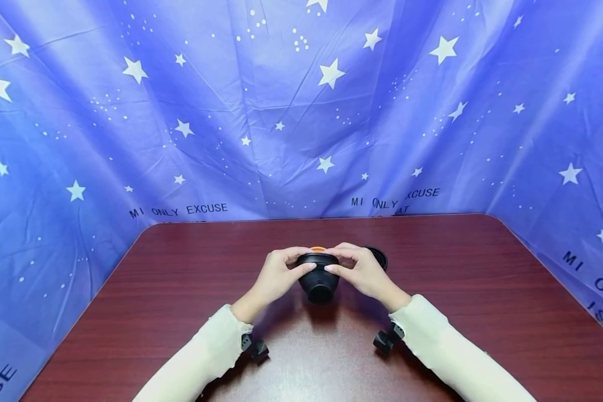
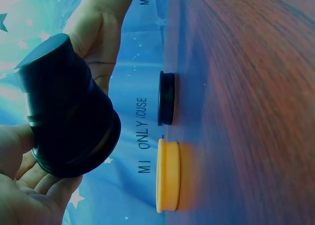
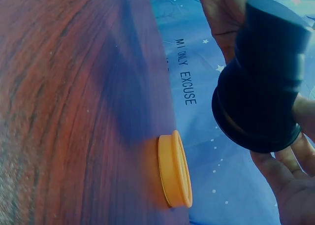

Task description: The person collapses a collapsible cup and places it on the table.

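Observation:
Both hands hold a black cup (image 1: pixel 320 276) with stepped sides, wide at the rim and narrow at the base. It is tilted, its narrow end towards me, and both wrist views show it raised off the table. My left hand (image 1: pixel 280 272) grips the rim from the left, thumb on the near side and fingers behind. On the opposite side my right hand (image 1: pixel 364 271) grips it the same way. The thumbs point at each other across the cup's near side. Beyond it, an orange round, flat, rimmed piece (image 2: pixel 168 176) rests on the table, mostly hidden in the head view.
A black round, flat piece (image 1: pixel 378 258) lies on the table behind my right hand. The dark red wooden table (image 1: pixel 206 262) ends at a blue curtain (image 1: pixel 281 111) with white stars. Black wrist cameras (image 1: pixel 255 347) hang from both pale sleeves.

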Demonstrator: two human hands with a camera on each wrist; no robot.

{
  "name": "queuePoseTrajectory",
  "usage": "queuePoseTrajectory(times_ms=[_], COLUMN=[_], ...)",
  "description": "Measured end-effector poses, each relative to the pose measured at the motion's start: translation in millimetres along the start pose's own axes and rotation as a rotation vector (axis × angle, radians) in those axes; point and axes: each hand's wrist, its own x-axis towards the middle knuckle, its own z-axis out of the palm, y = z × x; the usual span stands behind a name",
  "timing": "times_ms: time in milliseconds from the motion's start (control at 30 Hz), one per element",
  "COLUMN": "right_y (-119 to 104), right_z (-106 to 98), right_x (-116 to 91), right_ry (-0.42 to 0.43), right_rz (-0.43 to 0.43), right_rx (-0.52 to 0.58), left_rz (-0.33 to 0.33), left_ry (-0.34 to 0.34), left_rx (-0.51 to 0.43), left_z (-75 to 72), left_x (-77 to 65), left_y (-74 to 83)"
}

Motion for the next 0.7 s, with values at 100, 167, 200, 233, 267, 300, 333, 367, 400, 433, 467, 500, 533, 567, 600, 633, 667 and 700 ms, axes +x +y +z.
queuePoseTrajectory(times_ms=[100, 167, 200, 233, 267, 300, 333, 367, 400, 433, 467, 500, 533, 567, 600, 633, 667, 700], right_y=[-1.4, -1.3, -1.4, -0.9, -0.2, 0.1, 0.2, 0.3, 0.1, 0.0, 0.0, -0.1, 0.0, 0.1, 0.0, 0.0, -0.1, -0.2], right_z=[0.8, 1.5, 1.8, 2.5, 3.1, 3.5, 3.8, 4.0, 4.1, 4.2, 4.2, 4.2, 4.3, 4.3, 4.5, 4.8, 5.1, 5.5], right_x=[-0.8, -1.2, -1.5, -1.4, -1.3, -1.2, -1.4, -1.5, -1.6, -1.8, -2.0, -1.9, -1.8, -1.6, -1.5, -1.5, -1.2, -1.1], right_ry=[0.031, 0.055, 0.071, 0.087, 0.107, 0.129, 0.151, 0.172, 0.190, 0.206, 0.217, 0.225, 0.230, 0.233, 0.235, 0.239, 0.244, 0.250], right_rz=[-0.020, -0.043, -0.054, -0.067, -0.082, -0.094, -0.105, -0.110, -0.115, -0.119, -0.119, -0.118, -0.118, -0.117, -0.115, -0.113, -0.110, -0.105], right_rx=[0.012, 0.018, 0.018, 0.013, -0.001, -0.016, -0.034, -0.049, -0.065, -0.081, -0.090, -0.093, -0.098, -0.102, -0.106, -0.111, -0.117, -0.125], left_rz=[0.003, 0.010, 0.010, 0.007, 0.003, -0.005, -0.016, -0.025, -0.034, -0.037, -0.037, -0.031, -0.020, -0.009, 0.000, 0.008, 0.013, 0.014], left_ry=[-0.005, -0.024, -0.037, -0.050, -0.066, -0.081, -0.095, -0.109, -0.122, -0.130, -0.136, -0.140, -0.139, -0.136, -0.131, -0.121, -0.113, -0.103], left_rx=[-0.026, -0.071, -0.101, -0.131, -0.166, -0.199, -0.226, -0.253, -0.273, -0.287, -0.304, -0.315, -0.321, -0.326, -0.329, -0.324, -0.320, -0.310], left_z=[0.6, 0.7, 0.5, -0.3, -1.1, -2.0, -2.9, -3.6, -4.4, -4.8, -5.1, -5.0, -4.8, -4.5, -4.0, -3.5, -3.0, -2.5], left_x=[-0.2, 0.2, 0.3, 0.3, 0.4, 0.3, 0.3, 0.2, -0.1, -0.3, -0.4, -0.3, 0.0, 0.3, 0.5, 0.8, 1.1, 1.4], left_y=[0.2, -0.1, 0.0, 0.2, -0.1, -0.4, -0.5, -0.5, -0.3, -0.4, -0.9, -1.3, -1.9, -2.5, -3.0, -3.7, -4.5, -5.0])
